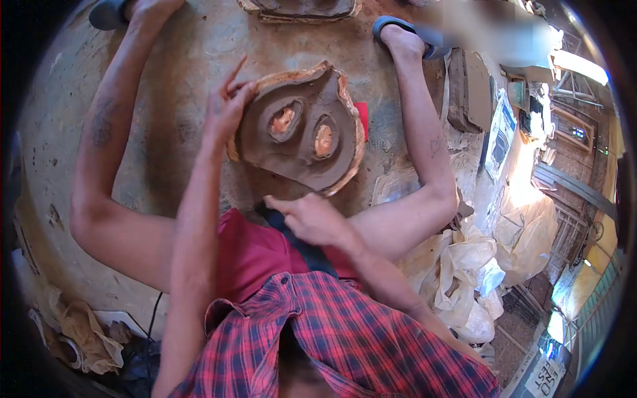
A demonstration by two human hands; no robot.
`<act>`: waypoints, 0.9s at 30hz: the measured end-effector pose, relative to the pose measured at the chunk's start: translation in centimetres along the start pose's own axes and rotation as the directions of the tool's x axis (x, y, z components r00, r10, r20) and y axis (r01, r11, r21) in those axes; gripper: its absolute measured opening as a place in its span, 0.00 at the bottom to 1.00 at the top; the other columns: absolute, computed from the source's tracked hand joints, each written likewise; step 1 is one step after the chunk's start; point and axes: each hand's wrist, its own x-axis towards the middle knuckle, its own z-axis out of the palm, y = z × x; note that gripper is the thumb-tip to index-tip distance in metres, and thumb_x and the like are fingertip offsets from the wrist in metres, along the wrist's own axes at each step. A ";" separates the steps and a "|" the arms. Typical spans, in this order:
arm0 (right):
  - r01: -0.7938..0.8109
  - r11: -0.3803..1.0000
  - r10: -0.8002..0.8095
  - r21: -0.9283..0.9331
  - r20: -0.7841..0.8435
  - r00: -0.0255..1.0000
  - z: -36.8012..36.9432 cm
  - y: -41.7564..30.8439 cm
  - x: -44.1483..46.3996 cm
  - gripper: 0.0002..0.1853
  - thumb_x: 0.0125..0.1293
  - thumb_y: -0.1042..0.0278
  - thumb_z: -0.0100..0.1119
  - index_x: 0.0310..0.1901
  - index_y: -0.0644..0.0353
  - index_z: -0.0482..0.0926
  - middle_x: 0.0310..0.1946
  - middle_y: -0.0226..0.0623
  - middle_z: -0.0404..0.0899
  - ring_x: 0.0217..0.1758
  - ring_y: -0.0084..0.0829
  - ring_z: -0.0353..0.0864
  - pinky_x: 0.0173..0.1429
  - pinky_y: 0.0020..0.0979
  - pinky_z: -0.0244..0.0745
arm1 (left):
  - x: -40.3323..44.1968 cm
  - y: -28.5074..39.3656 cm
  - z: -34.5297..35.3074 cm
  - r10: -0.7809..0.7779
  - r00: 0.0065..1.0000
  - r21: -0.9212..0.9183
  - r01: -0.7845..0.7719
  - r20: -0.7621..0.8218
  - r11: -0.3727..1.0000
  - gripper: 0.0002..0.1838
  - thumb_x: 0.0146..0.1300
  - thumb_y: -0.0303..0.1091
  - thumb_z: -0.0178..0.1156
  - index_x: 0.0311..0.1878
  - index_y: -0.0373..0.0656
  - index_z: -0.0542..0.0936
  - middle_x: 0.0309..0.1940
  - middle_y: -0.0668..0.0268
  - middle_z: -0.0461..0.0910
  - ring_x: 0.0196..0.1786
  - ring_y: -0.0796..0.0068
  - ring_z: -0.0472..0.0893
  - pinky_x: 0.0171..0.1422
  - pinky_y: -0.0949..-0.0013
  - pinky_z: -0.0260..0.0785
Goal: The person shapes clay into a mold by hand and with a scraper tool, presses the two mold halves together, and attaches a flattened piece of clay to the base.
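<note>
A shallow mould [292,159] with a rough orange-brown rim lies on the floor between my legs. Dark grey clay lines it, with two oval openings showing orange beneath. My left hand [229,109] grips the mould's upper left edge, its index finger pointing away from the rim. Just below the near edge is my right hand [312,219], apart from the mould. Its index finger is stretched out and the other fingers are partly curled; I see nothing held in it. A flat red piece [361,121] sticks out from behind the mould's right edge.
Another clay-filled mould [305,10] lies at the top edge. Dark slabs [468,93] are stacked beyond my right leg. Crumpled plastic sheets [464,278] lie to the right, and a crumpled brown bag [86,335] at lower left. A black cord [154,315] runs near my left thigh.
</note>
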 end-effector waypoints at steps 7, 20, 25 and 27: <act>-0.046 0.896 0.346 0.441 -0.629 0.696 -6.6 3.4 -5.9 0.12 0.77 0.64 0.65 0.54 0.60 0.89 0.32 0.35 0.90 0.33 0.19 0.84 0.39 0.28 0.78 | -5.2 -1.8 3.1 0.119 0.898 0.083 -0.092 -0.423 0.992 0.25 0.76 0.28 0.62 0.75 0.51 0.79 0.50 0.61 0.90 0.49 0.80 0.85 0.56 0.70 0.79; -0.831 0.518 0.059 0.204 -0.977 -0.203 -7.5 27.6 -30.9 0.18 0.79 0.62 0.57 0.63 0.62 0.82 0.57 0.43 0.82 0.56 0.43 0.79 0.57 0.44 0.77 | 5.2 0.2 -1.4 0.154 0.988 0.149 -0.155 0.017 0.977 0.24 0.74 0.28 0.66 0.72 0.48 0.81 0.45 0.66 0.91 0.45 0.82 0.84 0.52 0.71 0.78; -0.954 0.296 0.610 0.053 -0.779 0.146 -6.9 27.0 -28.8 0.26 0.76 0.63 0.56 0.71 0.63 0.76 0.80 0.49 0.65 0.83 0.66 0.58 0.84 0.65 0.53 | 11.6 3.9 -1.3 0.030 0.954 0.536 -0.194 0.298 0.822 0.26 0.66 0.38 0.74 0.66 0.46 0.85 0.46 0.61 0.92 0.46 0.71 0.88 0.52 0.64 0.80; -0.938 0.317 0.308 -0.137 -0.921 0.239 -7.5 30.4 -29.7 0.26 0.73 0.64 0.57 0.69 0.68 0.77 0.78 0.56 0.67 0.82 0.62 0.62 0.83 0.61 0.59 | 11.6 5.8 0.0 0.075 0.953 0.727 -0.274 0.294 0.629 0.26 0.64 0.42 0.75 0.65 0.46 0.85 0.47 0.59 0.92 0.46 0.66 0.90 0.52 0.61 0.81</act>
